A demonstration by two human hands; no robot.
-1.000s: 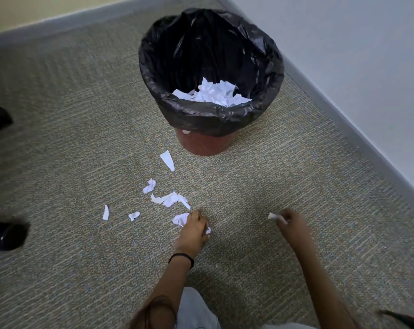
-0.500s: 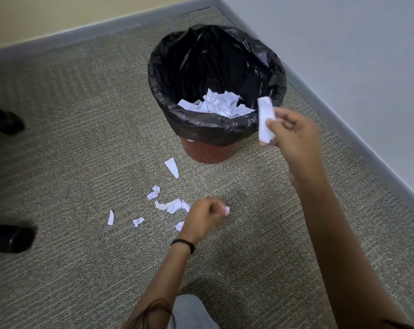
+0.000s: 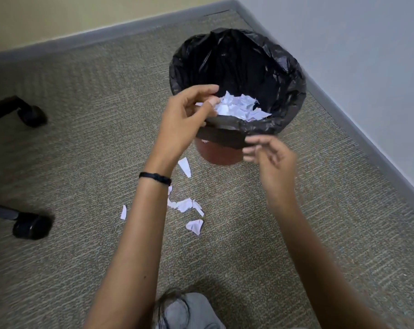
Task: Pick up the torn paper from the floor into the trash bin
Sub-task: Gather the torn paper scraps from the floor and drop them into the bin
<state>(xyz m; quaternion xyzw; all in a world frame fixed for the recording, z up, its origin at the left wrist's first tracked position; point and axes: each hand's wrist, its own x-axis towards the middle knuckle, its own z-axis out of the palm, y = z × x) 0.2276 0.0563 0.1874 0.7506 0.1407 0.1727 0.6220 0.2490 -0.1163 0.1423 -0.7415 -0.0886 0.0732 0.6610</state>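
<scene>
- I am holding my left hand (image 3: 184, 119) up over the near left edge of the trash bin (image 3: 225, 155).
- Its fingers (image 3: 201, 90) are bending a little and spreading loosely, and they are not pinching together. A tiny white bit is showing just by them, and I cannot tell if it is touching my hand.
- I am wearing a black band (image 3: 155, 178) on that wrist.
- My right hand (image 3: 270, 157) is hanging in front of the bin, just under its near edge. It is looking blurry. Its fingers (image 3: 255, 141) are loose and apart, holding nothing that I can see.
- The bin is standing on the carpet (image 3: 82, 162) near the corner of the walls. A black bag (image 3: 284, 67) is lining it and folding over the rim.
- A pile of torn paper (image 3: 239, 108) is lying inside the bag.
- More scraps are lying on the carpet by my left arm: a pointed piece (image 3: 184, 166) close to the bin, a bunch (image 3: 184, 205) nearer to me, a curled piece (image 3: 195, 226) nearer still, and a thin strip (image 3: 123, 212) off to the left.
- A black chair wheel (image 3: 31, 115) and a second wheel (image 3: 31, 224) are sitting far to the left.
</scene>
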